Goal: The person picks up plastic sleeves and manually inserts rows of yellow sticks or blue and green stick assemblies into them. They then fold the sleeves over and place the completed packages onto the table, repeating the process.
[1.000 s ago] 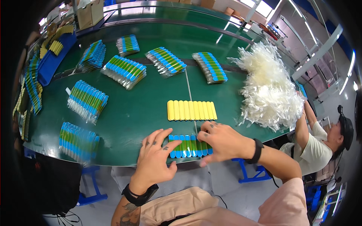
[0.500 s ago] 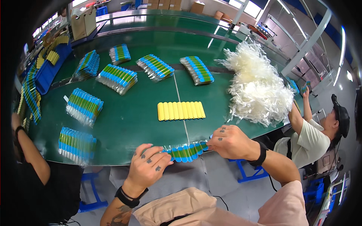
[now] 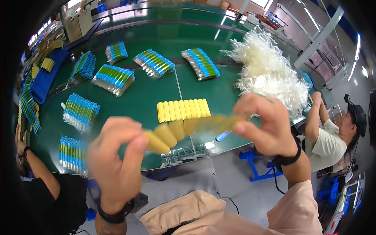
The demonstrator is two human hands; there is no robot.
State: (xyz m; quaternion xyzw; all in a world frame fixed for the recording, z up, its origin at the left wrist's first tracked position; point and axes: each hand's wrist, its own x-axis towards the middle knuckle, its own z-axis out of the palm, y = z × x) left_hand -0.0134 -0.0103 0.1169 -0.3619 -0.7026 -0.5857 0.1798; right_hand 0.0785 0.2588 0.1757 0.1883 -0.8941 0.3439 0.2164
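My left hand and my right hand are raised close to the camera. Between them they hold a row of yellow tube-shaped pieces, one hand at each end; the row is blurred and sags slightly in the middle. Below and behind it, a second flat row of yellow tubes lies on the green table. A single blue piece lies near the table's front edge, under my right hand.
Several bagged bundles of blue-green tubes lie across the table's left and back. A heap of clear white bags fills the right side. One person works at the right, another's arm at the left. A blue bin stands far left.
Both hands have lifted the row of tubes from the table's front edge up toward the camera. Its yellow side shows now instead of the blue one.
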